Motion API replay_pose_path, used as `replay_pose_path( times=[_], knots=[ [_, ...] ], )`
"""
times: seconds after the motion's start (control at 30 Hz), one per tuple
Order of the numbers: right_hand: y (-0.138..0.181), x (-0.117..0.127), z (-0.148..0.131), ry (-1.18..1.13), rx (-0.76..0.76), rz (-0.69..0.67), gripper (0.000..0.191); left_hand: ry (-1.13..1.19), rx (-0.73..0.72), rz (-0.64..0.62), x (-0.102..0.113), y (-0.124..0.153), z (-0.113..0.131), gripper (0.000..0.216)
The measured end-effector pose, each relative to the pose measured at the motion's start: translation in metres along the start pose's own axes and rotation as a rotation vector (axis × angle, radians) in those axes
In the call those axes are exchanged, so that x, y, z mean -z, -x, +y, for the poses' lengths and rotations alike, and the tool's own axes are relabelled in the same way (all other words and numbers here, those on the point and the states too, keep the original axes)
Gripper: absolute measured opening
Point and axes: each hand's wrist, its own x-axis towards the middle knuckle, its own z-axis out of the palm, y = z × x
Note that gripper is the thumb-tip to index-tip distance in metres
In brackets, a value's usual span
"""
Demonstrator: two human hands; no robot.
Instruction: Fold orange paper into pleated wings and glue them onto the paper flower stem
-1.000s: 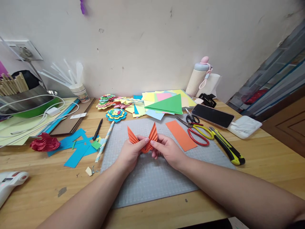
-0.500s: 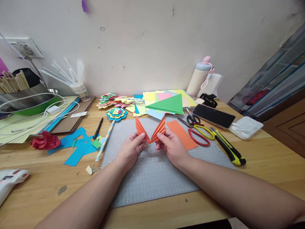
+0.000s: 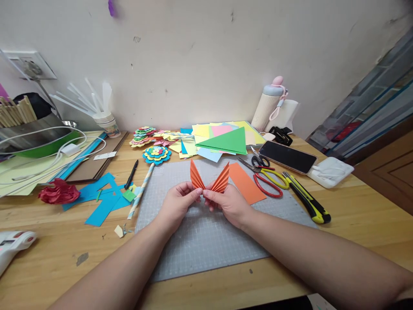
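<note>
Between both hands is a pleated piece of orange paper (image 3: pixel 221 180), bent at its middle so that its two ends fan upward in a V. My left hand (image 3: pixel 181 202) pinches it near the bend, thumb on top. From the other side my right hand (image 3: pixel 230 204) pinches close to the same fold, the two thumb tips almost touching. The fold itself is partly hidden by the thumbs. Below lies a grey gridded cutting mat (image 3: pixel 206 245). A flat orange paper strip (image 3: pixel 248 183) rests on the mat just beyond my right hand.
Right of the mat lie red-and-yellow-handled scissors (image 3: pixel 269 183), a yellow-black utility knife (image 3: pixel 306 198) and a phone (image 3: pixel 287 156). Coloured sheets (image 3: pixel 226 140) and a paper flower (image 3: pixel 157 155) sit behind. Blue paper strips (image 3: pixel 103 206), a black pen (image 3: pixel 131 174) and crumpled red paper (image 3: pixel 59 191) are left.
My hands have come closer together, thumbs sliding inward to the middle fold. The pleated paper's two halves now fan out from a tighter pinch.
</note>
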Motion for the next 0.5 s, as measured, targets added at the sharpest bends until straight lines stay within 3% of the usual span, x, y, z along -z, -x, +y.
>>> replay_pose_path(
  times=[0.33,0.5],
  knots=[
    [-0.0001,-0.0002,0.001,-0.234,-0.038,0.102,0.021,-0.032,0.021,0.012,-0.0027,0.0013,-0.0013,0.024],
    [0.0007,-0.0007,0.0,-0.284,-0.038,0.092,0.021,0.02,0.016,-0.066,-0.0027,0.002,-0.0044,0.022]
  ],
)
